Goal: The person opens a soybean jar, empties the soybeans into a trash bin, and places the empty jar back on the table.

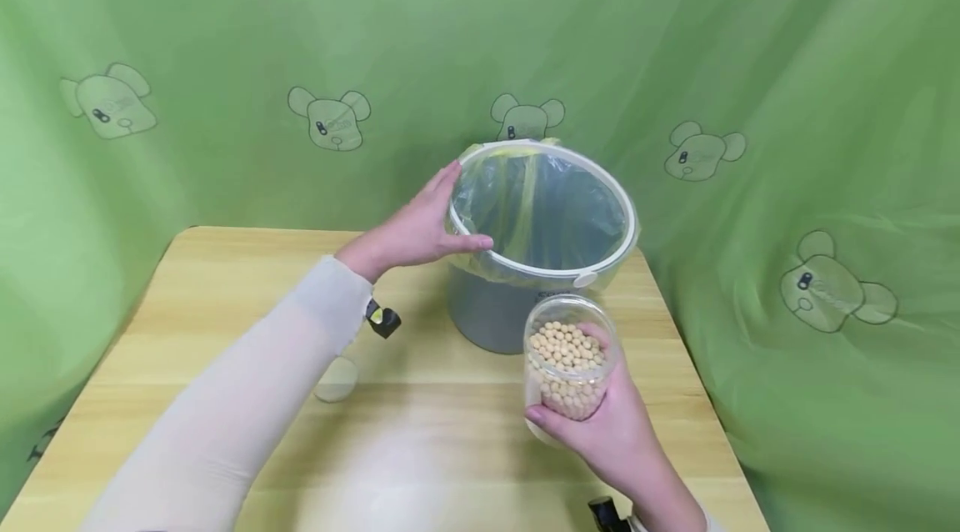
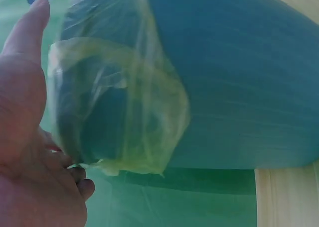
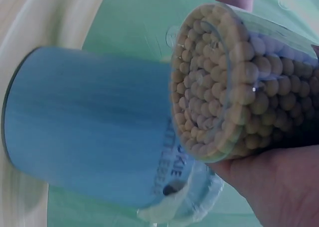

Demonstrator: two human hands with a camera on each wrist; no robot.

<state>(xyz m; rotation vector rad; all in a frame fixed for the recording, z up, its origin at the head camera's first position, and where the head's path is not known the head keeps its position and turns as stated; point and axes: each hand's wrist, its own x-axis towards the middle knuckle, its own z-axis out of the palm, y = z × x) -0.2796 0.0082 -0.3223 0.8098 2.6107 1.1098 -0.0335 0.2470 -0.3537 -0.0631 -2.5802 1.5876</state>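
Note:
My right hand grips a clear jar with round beige beans inside. The jar's top has no lid on it and leans toward the bin, in front of the bin's right part. My left hand is spread at the left side of the grey-blue bin, thumb across the white rim and fingertips at its far left edge. A thin yellowish bag lines the bin and hangs over the outside. In the left wrist view, the thumb stands straight beside the bag.
A round clear lid lies on the wooden table, to the left of the jar and under the left forearm's side. Green curtain with bear-head prints hangs behind and on both sides, close to the bin's back.

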